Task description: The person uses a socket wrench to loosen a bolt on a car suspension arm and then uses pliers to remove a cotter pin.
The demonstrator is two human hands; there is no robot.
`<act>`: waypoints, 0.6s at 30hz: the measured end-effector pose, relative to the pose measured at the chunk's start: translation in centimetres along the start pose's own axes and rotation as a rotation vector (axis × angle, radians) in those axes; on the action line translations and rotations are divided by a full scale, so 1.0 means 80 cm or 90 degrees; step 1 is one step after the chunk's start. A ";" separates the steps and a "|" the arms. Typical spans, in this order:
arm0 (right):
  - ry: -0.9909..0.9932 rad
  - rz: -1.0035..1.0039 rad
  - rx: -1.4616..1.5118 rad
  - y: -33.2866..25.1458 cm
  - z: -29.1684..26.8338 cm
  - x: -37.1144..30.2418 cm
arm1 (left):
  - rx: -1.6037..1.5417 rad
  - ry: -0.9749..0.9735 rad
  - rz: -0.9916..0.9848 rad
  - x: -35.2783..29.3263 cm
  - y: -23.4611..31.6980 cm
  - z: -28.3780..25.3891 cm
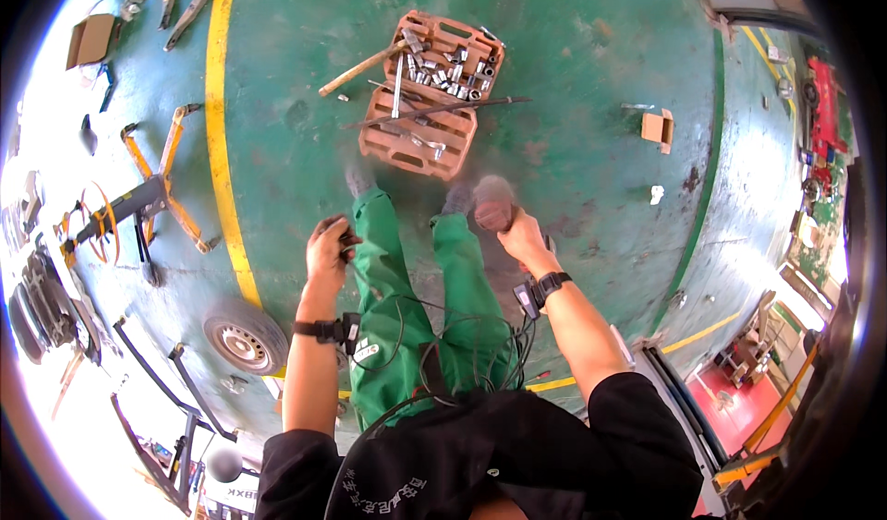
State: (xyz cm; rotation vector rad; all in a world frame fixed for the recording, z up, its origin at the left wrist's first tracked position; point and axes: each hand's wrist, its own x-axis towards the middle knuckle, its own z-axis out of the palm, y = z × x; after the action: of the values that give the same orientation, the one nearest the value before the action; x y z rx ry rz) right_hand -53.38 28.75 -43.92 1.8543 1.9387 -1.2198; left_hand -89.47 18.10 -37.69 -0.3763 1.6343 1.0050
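Leftward first: car wheel (245,337) on the floor (286,178), lower left of the frame, well apart from both hands. Next, left hand (328,246), left of centre, beside the left green trouser leg (377,238). Fingers curled, a small dark thing (349,242) at their right side; cannot tell whether it is gripped.

Upper centre, beyond the feet: brown tool case (395,157), lying open, its long axis leaning from lower left to upper right. Wooden handle (363,68) juts out from its left side, sloping down-left. Sockets (453,81) loose in the far half; long dark bar (434,111) crosses the near half, almost level, both ends past the case edges.

Right of centre: rounded reddish-brown thing (493,203), blurred, kind not clear. Right hand (525,239) appears closed round its lower-right edge, so the thing lies up-left of that hand, a little taller than wide, pointing toward the case. Right hand clearly nearer to it; left hand lies across the gap between the legs.

Further right: small cardboard box (657,129), apart from everything held.
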 end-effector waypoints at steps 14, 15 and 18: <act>0.000 -0.139 -0.249 0.031 0.286 0.370 | -0.230 -0.092 -0.183 0.351 -0.127 0.047; -0.002 -0.158 -0.273 0.040 0.301 0.389 | -0.257 -0.066 -0.200 0.368 -0.136 0.047; -0.021 -0.216 -0.348 0.045 0.326 0.428 | -0.332 -0.018 -0.226 0.423 -0.151 0.055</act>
State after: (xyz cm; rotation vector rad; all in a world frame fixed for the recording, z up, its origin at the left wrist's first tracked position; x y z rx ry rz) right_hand -67.01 36.40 -84.21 1.2611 2.3297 -0.6734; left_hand -89.22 23.03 -73.57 -0.9620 1.2036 1.1418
